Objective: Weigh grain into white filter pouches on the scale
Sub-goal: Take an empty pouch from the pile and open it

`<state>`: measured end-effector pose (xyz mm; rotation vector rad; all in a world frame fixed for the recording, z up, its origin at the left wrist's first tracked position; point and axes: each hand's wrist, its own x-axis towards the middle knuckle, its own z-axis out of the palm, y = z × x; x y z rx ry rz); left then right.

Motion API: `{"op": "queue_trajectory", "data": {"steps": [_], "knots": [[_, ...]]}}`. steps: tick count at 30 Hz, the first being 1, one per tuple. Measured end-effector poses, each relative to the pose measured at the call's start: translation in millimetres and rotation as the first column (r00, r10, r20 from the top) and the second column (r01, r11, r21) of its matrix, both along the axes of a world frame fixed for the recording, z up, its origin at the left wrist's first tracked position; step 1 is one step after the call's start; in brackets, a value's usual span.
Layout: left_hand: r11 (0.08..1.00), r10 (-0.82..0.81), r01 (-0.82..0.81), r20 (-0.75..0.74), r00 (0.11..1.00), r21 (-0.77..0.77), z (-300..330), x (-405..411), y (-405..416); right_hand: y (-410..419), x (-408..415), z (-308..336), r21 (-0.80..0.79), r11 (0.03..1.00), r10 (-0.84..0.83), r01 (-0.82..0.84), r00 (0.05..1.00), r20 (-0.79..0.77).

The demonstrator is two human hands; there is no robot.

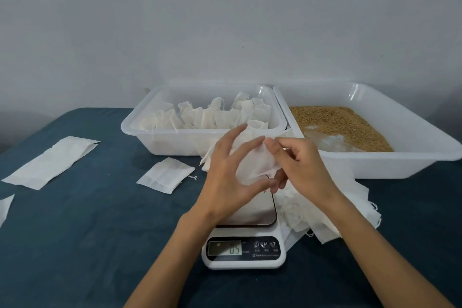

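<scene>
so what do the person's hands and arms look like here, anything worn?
Both are bare: left hand and right hand have no gloves, and no rings, watch or bracelets show. The forearms are uncovered down to the bottom edge of the picture, with no sleeves in view. Short, unpainted nails.

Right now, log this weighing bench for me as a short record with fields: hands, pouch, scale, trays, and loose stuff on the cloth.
hands: left hand and right hand both pinch one pouch above the scale
pouch: white filter pouch, looks empty, held off the platform
scale: digital scale, display lit, digits too blurred to trust
left tray: white tray holding filled pouches
right tray: white tray partly covered with grain
loose: flat pouches on the blue cloth left of the scale; pile of empty pouches to its right
</scene>
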<state>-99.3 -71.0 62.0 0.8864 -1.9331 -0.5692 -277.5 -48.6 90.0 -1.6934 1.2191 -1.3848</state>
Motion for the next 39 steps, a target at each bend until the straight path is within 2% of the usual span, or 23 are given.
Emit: {"op": "queue_trajectory", "data": {"steps": [3, 7, 12, 15, 19, 25, 29, 33, 35, 39], "knots": [[1.000, -0.019, 0.019, 0.031, 0.999, -0.021, -0.4, 1.0, -0.4, 5.8, -0.8, 11.7, 0.069, 0.996, 0.067, -0.062, 0.995, -0.070], [0.996, -0.060, 0.056, 0.076, 0.995, 0.063, 3.1, -1.0, 9.0, 12.8, -5.7, 38.0, 0.216, 0.964, 0.184, -0.154, 0.974, -0.130], [0.996, -0.067, 0.055, 0.163, 0.984, 0.077, 4.8, -4.5, 13.3, 20.2, -3.6, 80.0, 0.356, 0.913, 0.310, -0.199, 0.906, -0.288], [0.989, -0.097, 0.086, 0.087, 0.992, 0.120, 8.5, -2.8, 14.9, 20.3, -2.6, 98.8, 0.387, 0.904, 0.340, -0.181, 0.854, -0.395], [0.986, -0.095, 0.094, 0.003, 0.995, 0.139, 10.7, -3.1, 16.8, 17.8, -8.5, 115.4, 0.506, 0.858, 0.376, -0.084, 0.774, -0.509], [0.987, -0.069, 0.068, 0.001, 0.998, 0.146, 8.7, -7.4, 17.6, 10.4, -1.9, 131.8, 0.666, 0.744, 0.519, -0.046, 0.668, -0.534], [0.984, -0.077, 0.081, -0.032, 0.997, 0.156, 4.3, -6.4, 14.4, 3.3, 5.8, 138.6, 0.661, 0.748, 0.533, -0.052, 0.642, -0.552], [0.981, -0.116, 0.122, -0.045, 0.992, 0.153, 2.5, -6.5, 13.7, -3.9, 4.3, 147.3, 0.651, 0.755, 0.464, 0.083, 0.634, -0.618], [0.981, -0.117, 0.130, -0.097, 0.988, 0.142, 4.1, -6.9, 15.2, -4.0, 3.6, 151.2, 0.642, 0.766, 0.506, 0.021, 0.597, -0.623], [0.984, -0.119, 0.138, -0.154, 0.981, 0.114, 5.7, -6.4, 15.4, -1.6, 3.5, 159.8, 0.666, 0.746, 0.519, 0.011, 0.616, -0.592]]}}
